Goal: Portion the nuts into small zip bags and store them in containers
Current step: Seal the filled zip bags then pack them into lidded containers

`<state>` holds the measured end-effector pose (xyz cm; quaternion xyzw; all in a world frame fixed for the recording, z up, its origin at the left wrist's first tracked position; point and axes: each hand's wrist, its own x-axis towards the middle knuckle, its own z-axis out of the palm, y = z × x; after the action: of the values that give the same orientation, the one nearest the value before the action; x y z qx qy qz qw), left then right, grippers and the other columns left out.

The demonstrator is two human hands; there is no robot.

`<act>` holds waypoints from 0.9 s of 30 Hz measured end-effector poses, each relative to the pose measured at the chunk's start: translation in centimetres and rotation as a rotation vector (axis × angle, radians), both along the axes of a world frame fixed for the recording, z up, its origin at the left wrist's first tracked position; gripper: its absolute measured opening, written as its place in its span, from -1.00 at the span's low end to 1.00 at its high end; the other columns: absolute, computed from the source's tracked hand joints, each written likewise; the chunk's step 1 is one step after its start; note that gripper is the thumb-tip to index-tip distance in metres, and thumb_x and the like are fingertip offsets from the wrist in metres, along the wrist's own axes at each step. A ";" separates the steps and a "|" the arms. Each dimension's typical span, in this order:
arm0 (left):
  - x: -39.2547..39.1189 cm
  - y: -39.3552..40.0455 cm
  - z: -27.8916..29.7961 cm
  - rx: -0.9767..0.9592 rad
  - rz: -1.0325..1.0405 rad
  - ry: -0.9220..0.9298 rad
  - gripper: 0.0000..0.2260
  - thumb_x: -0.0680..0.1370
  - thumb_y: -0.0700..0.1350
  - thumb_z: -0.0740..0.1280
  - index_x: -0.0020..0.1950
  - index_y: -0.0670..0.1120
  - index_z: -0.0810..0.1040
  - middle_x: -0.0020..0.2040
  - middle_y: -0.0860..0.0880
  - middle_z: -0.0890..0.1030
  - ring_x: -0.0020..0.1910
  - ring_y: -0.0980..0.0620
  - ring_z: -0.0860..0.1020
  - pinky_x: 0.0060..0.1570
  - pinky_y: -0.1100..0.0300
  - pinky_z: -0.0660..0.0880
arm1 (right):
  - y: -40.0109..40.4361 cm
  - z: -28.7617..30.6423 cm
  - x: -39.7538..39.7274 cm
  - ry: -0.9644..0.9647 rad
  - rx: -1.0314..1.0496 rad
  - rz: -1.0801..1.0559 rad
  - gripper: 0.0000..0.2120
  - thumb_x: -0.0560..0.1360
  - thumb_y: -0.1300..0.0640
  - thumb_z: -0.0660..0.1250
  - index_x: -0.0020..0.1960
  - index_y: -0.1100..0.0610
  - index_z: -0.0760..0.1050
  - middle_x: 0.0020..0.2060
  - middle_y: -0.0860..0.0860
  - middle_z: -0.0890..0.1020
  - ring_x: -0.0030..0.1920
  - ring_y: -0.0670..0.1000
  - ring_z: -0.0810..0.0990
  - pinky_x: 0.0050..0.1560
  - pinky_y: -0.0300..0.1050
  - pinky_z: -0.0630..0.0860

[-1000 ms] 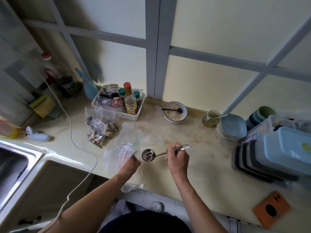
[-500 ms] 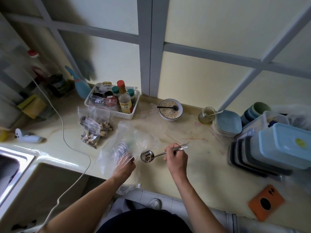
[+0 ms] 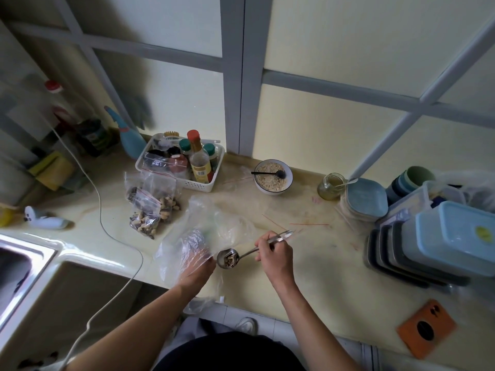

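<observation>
Countertop (image 3: pixel 308 263) of pale yellow stone carried everything, running from the steel sink (image 3: pixel 18 266) at its left end to a stack of light blue lidded plastic containers (image 3: pixel 452 236) at its right edge. Against the back edge stood a white slotted plastic basket (image 3: pixel 203 184) packed with sauce bottles, and to its right a white bowl of oats (image 3: pixel 273 176) with a black spoon lying in it, then a small glass jar (image 3: pixel 330 187). A white cable (image 3: pixel 107 231) trailed across the left part and over the front edge. An orange phone (image 3: pixel 426 328) lay at the front right corner.

In front of the basket sat the filled small zip bags of nuts (image 3: pixel 150 210), bunched together, red seal lines showing. Nearer the front edge a large crumpled clear plastic bag (image 3: pixel 214 226) spread out, and the left hand (image 3: pixel 198 271) was in its folds, the plastic draped over the fingers; whether they pinched it I could not tell. Just beside it, the right hand (image 3: pixel 276 253) pinched the handle of a long steel spoon (image 3: pixel 230 258) between thumb and curled fingers, bowl pointing left, close to the bag. In that bowl lay a small heap of striped nuts (image 3: pixel 229 257), above the front edge of the countertop.
</observation>
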<state>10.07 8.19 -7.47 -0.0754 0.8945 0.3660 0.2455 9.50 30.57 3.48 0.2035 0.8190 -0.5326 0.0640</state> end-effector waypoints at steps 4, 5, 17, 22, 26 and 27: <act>-0.4 0.9 1.0 0.115 0.100 -0.010 -0.76 0.62 0.07 0.29 -0.23 0.06 0.47 -0.28 0.18 0.45 -0.29 0.21 0.39 -0.22 0.44 0.33 | -0.5 0.1 -0.1 0.003 -0.014 0.035 -0.72 0.57 0.16 0.25 -0.29 -0.02 0.54 -0.43 0.02 0.66 -0.37 -0.07 0.66 -0.27 -0.21 0.50; -0.7 1.0 1.0 0.122 0.117 0.005 -0.70 0.62 0.02 0.33 -0.31 0.10 0.40 -0.36 0.14 0.43 -0.37 0.23 0.36 -0.34 0.44 0.33 | -0.6 0.0 -0.1 0.000 -0.014 0.046 -0.73 0.57 0.16 0.25 -0.28 0.00 0.54 -0.43 0.02 0.65 -0.36 -0.07 0.66 -0.27 -0.21 0.50; -2.3 0.3 2.7 -0.054 -0.029 -0.064 -0.73 0.59 -0.04 0.18 -0.11 -0.12 0.61 -0.12 0.00 0.60 -0.10 0.05 0.50 -0.11 0.16 0.36 | -1.4 -1.3 0.2 -0.069 0.007 0.076 -0.74 0.58 0.14 0.23 -0.25 0.09 0.56 -0.43 0.01 0.65 -0.39 -0.07 0.67 -0.31 -0.19 0.53; -1.9 0.7 1.2 -0.076 -0.041 -0.012 -0.72 0.60 -0.08 0.14 -0.31 -0.03 0.42 -0.30 0.06 0.44 -0.35 0.20 0.37 -0.20 0.28 0.31 | -2.5 -0.7 -0.1 -0.053 0.037 0.119 -0.69 0.61 0.10 0.21 -0.25 0.14 0.56 -0.48 0.01 0.64 -0.40 -0.10 0.62 -0.32 -0.28 0.48; -1.2 1.3 3.2 -0.123 -0.165 0.020 -0.72 0.69 -0.05 0.12 -0.17 0.27 0.28 -0.02 0.11 0.41 -0.04 0.10 0.39 0.08 0.25 0.30 | -3.4 -0.4 -0.3 -0.017 0.056 0.159 -0.66 0.63 0.09 0.21 -0.26 0.15 0.57 -0.46 0.00 0.65 -0.37 -0.11 0.65 -0.27 -0.30 0.50; -1.1 1.5 3.9 -0.121 -0.177 0.037 -0.76 0.69 -0.04 0.12 -0.10 0.29 0.33 0.04 0.11 0.40 0.04 0.08 0.38 0.14 0.24 0.28 | -3.6 -0.4 -0.4 -0.007 0.052 0.177 -0.68 0.62 0.10 0.22 -0.25 0.15 0.58 -0.43 0.00 0.67 -0.35 -0.10 0.66 -0.22 -0.25 0.55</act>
<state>8.95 9.70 -3.53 -0.0040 0.9225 0.2894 0.2555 9.13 26.93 3.04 0.1340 0.8472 -0.5026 0.1083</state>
